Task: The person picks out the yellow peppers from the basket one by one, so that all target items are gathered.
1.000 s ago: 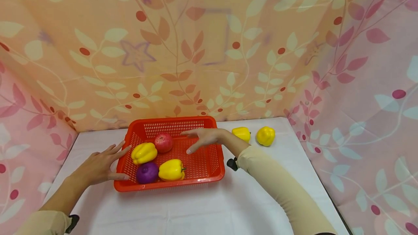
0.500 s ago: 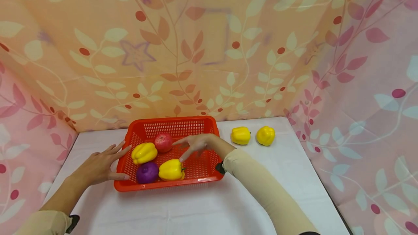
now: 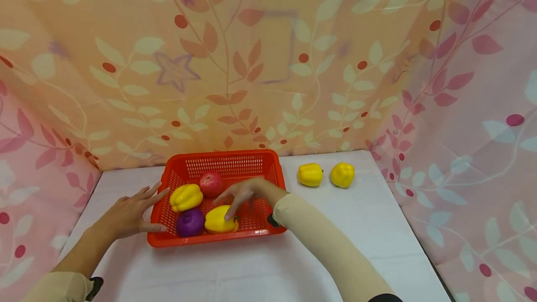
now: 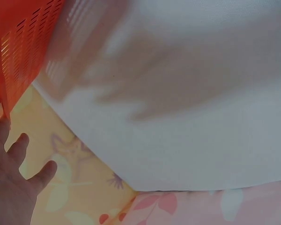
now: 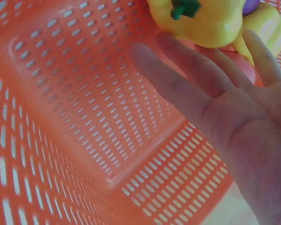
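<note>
A red plastic basket (image 3: 268,232) with slotted walls stands on the table. In it lie a yellow bell pepper (image 3: 215,220) at the front, a second yellow bell pepper (image 3: 186,197) on the left, a round purple vegetable (image 3: 190,223) and a round pinkish-red fruit (image 3: 211,184). My right hand (image 3: 245,192) hovers inside the basket, fingers extended, thumb over the front pepper; the right wrist view shows its fingers (image 5: 192,70) straight beside that pepper (image 5: 201,21) without gripping it. Spread at the basket's left rim, my left hand (image 3: 126,216) has its fingertips at the edge; firm contact cannot be told.
Two more yellow bell peppers, one (image 3: 310,175) nearer the basket and one (image 3: 342,175) farther right, sit on the white tablecloth (image 3: 327,227). Patterned curtains (image 3: 268,83) enclose the table at the back and both sides.
My right hand has moved left and toward the front of the basket, reaching the front yellow bell pepper. My left hand has stayed at the left rim.
</note>
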Demonstrator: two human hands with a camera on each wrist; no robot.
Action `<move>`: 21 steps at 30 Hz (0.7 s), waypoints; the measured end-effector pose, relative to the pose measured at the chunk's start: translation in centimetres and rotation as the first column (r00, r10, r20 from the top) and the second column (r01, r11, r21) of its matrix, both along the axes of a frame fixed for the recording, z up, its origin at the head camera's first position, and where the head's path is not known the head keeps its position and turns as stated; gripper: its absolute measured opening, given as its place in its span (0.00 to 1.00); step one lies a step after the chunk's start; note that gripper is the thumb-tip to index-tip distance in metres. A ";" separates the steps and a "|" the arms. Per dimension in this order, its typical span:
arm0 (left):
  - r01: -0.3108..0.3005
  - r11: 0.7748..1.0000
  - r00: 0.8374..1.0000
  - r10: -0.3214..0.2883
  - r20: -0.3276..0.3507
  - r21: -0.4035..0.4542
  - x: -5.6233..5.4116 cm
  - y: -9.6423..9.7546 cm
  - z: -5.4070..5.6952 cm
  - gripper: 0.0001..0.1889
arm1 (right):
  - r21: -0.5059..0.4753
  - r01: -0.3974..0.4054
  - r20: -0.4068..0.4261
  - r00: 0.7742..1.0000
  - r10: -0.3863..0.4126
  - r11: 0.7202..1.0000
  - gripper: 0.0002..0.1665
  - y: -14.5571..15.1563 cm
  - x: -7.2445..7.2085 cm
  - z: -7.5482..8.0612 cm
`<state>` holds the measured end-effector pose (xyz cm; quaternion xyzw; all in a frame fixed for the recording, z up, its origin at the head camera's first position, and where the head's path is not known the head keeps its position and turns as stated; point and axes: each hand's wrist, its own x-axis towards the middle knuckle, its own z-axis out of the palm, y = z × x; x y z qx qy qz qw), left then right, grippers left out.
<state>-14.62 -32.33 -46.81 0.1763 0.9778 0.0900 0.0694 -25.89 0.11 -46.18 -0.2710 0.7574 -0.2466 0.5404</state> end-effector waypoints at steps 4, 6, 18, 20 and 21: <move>-0.009 1.000 1.000 0.009 0.010 0.002 0.0 0.0 0.0 0.56 | 0.029 -0.028 0.004 1.000 0.028 0.999 0.40 -0.5 0.0 -0.4; -0.014 1.000 1.000 0.014 0.016 0.002 0.0 0.0 0.0 0.56 | 0.038 -0.025 0.011 1.000 0.024 0.999 0.39 -0.8 -0.1 -0.5; -0.012 1.000 1.000 0.012 0.016 0.014 -0.1 0.0 -0.1 0.56 | 0.046 -0.060 -0.011 0.998 0.061 0.997 0.36 -1.4 -0.1 -0.9; -0.014 1.000 1.000 0.013 0.018 0.013 -0.1 0.0 -0.1 0.56 | 0.032 -0.082 -0.008 0.997 0.082 0.996 0.37 -1.4 -0.1 -1.0; -0.015 1.000 1.000 0.015 0.020 0.012 -0.1 0.0 -0.1 0.56 | 0.023 -0.096 -0.005 0.995 0.096 0.995 0.37 -1.4 -0.2 -1.1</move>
